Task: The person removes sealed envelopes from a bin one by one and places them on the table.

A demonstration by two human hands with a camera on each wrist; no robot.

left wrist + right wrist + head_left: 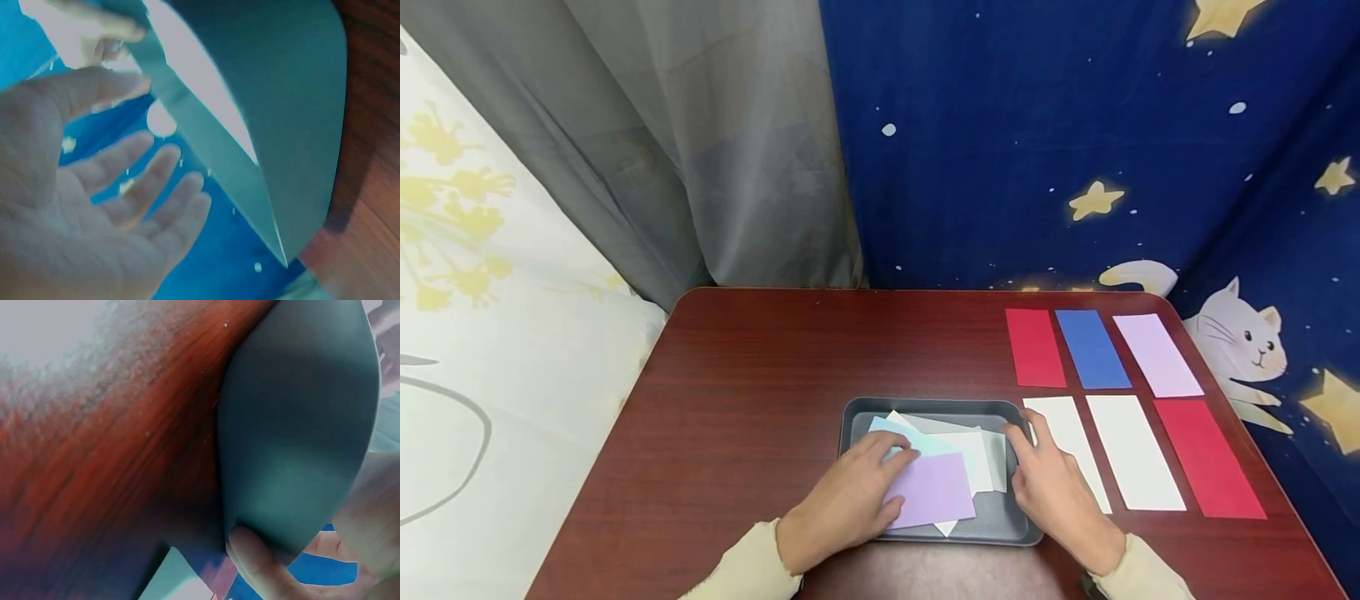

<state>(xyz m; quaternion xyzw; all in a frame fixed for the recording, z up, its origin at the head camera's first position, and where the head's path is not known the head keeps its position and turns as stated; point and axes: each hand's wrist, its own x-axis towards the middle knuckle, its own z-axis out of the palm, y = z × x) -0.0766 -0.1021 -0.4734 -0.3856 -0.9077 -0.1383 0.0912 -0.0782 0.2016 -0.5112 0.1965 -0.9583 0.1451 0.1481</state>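
Note:
A dark grey tray (925,407) holds several overlapping paper rectangles: a purple one (936,492) on top, a light blue one (934,444) and white ones (990,467) beneath. My left hand (850,492) hovers at the tray's left side, its thumb and fingertips by the purple paper's left edge. In the left wrist view its fingers are spread and loosely bent, with nothing gripped. My right hand (1060,492) holds the tray's right rim, one finger inside it. In the right wrist view a fingertip (250,547) presses the tray's outer wall (300,425).
On the table's right side lie two rows of paper strips: red (1036,348), blue (1093,350) and pale lilac (1157,356) behind, white (1135,454) and red (1210,458) in front. Grey and blue curtains hang behind the brown table (737,417).

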